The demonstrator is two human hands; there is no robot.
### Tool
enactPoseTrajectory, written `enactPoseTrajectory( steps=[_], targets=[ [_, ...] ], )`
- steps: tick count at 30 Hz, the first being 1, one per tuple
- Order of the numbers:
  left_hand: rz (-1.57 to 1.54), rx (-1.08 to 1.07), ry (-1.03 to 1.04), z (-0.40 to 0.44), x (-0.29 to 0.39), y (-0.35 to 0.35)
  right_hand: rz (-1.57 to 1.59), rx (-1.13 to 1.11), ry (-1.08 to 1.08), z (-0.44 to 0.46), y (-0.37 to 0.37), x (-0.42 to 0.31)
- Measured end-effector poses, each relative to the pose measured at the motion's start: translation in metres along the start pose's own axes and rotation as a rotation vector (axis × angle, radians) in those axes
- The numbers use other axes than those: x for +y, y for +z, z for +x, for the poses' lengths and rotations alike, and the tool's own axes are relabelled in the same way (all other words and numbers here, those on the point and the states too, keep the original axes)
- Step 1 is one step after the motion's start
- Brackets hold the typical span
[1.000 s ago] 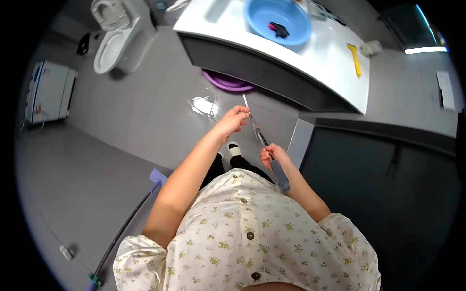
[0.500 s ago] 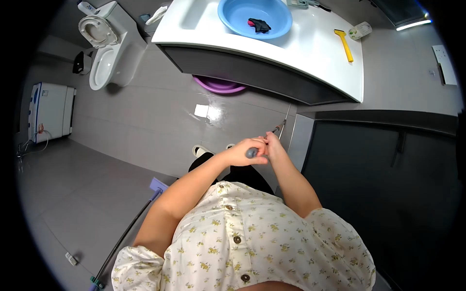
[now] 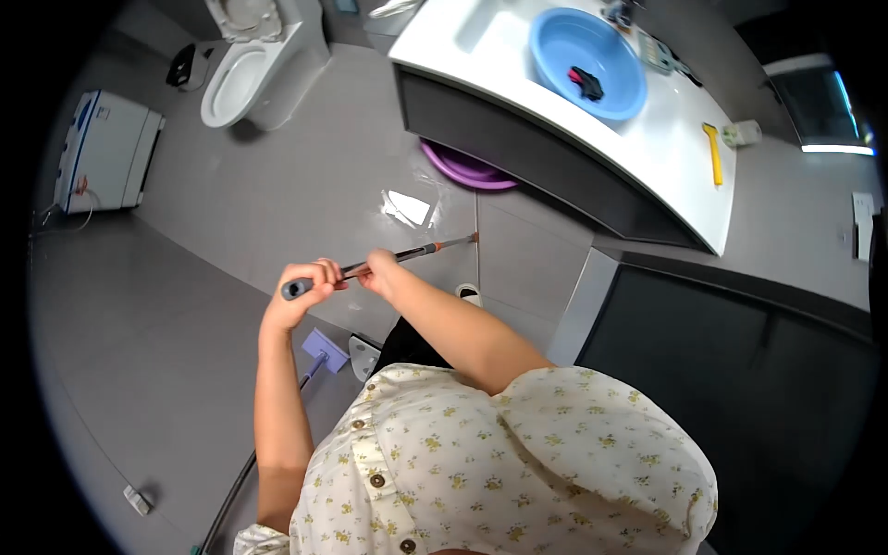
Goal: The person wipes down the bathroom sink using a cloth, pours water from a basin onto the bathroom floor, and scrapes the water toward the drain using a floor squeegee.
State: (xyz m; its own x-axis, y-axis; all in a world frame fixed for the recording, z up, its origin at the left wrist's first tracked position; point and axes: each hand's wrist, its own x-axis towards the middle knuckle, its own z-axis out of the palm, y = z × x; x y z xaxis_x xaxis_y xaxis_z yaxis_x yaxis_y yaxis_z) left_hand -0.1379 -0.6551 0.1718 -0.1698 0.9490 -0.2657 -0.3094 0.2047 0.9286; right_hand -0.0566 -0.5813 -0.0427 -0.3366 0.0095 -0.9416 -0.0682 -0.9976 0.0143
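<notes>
With both hands I hold a long-handled floor squeegee (image 3: 407, 253). Its pole is dark, with a grey end grip and an orange band. The thin blade lies along the floor, seen nearly edge-on. My left hand (image 3: 313, 285) is wrapped round the pole just behind the grey end. Further down the pole, my right hand (image 3: 377, 272) is closed on it, its fingers partly hidden. Wet, shiny floor (image 3: 405, 209) lies on the left side of the blade. Beyond the blade's far end, a purple basin (image 3: 462, 171) sits partly under the counter.
A white counter (image 3: 666, 153) carries a blue basin (image 3: 601, 46) with a dark and pink cloth in it, and a yellow scraper (image 3: 712, 153). At the left are a toilet (image 3: 242, 88) and a white appliance (image 3: 109, 153). A lilac-headed mop (image 3: 324, 350) stands close to my left arm.
Both hands and the squeegee have swung left, and the blade has moved left across the floor, away from the dark doorway. My view has turned and my body leans left.
</notes>
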Motion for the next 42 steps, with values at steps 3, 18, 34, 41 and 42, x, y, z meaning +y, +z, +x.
enactPoseTrajectory(
  steps=[3,18,34,41,42],
  targets=[
    [-0.042,0.166,-0.028,-0.027,0.014,-0.041,-0.001,0.090,0.058,-0.012,0.052,0.026],
    [0.424,0.264,0.230,-0.045,0.062,-0.171,-0.159,-0.234,-0.003,0.008,0.251,0.061],
    [0.147,0.399,0.087,0.041,0.043,-0.157,-0.161,-0.052,-0.194,0.039,0.189,-0.049],
    [0.157,0.690,0.087,0.000,0.051,-0.211,-0.224,-0.163,-0.111,0.089,0.252,0.013],
    [0.177,0.720,0.106,-0.007,0.051,-0.215,-0.234,-0.142,-0.077,0.077,0.268,0.020]
  ],
)
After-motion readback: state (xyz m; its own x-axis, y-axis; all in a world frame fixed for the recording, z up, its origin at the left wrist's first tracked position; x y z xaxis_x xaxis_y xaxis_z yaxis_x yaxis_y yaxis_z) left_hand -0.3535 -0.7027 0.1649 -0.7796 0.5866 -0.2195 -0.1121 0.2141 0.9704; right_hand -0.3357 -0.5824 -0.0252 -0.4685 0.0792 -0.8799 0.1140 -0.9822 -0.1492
